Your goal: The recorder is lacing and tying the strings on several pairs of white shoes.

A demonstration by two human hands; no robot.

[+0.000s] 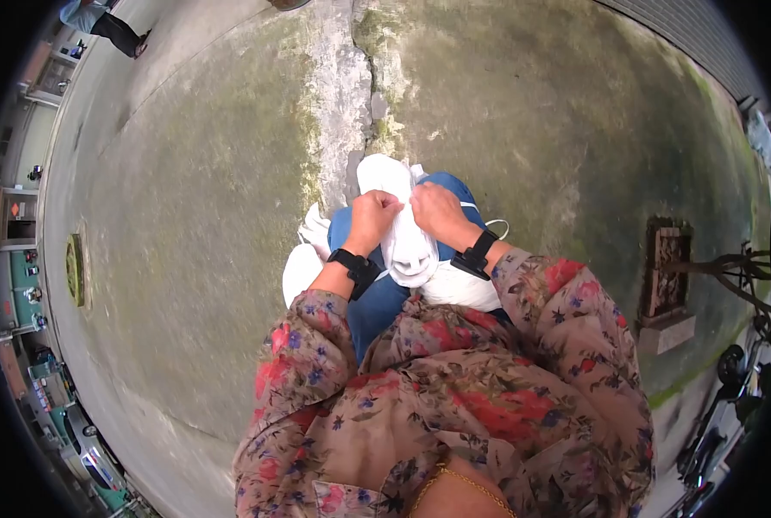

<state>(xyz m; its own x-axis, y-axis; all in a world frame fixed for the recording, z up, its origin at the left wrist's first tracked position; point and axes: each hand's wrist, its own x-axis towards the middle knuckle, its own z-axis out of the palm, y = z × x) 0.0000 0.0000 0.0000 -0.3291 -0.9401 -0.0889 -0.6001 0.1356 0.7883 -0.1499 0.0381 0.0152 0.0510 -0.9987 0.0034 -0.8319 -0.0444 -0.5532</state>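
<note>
Shoe (pixel 412 250), white and round-toed, is now flanked by left hand (pixel 373 216) and right hand (pixel 440 211)! Fingertips are pinched; on what, can't be told.

One bare left hand (pixel 371 217) and one bare right hand (pixel 441 211) make two. There are two black wrist straps (pixel 361 269), two blue trouser legs (pixel 377 312), one long white shoe (pixel 411 250), one flowery brown-and-red cloth shirt (pixel 454 388), one thin gold neck chain (pixel 465 476), one far-off person in a blue top (pixel 100 22), one round yellow-green disc (pixel 75 269) and one brown tree (pixel 704 268). The other white things (pixel 459 289) overlap too much to count.
</note>
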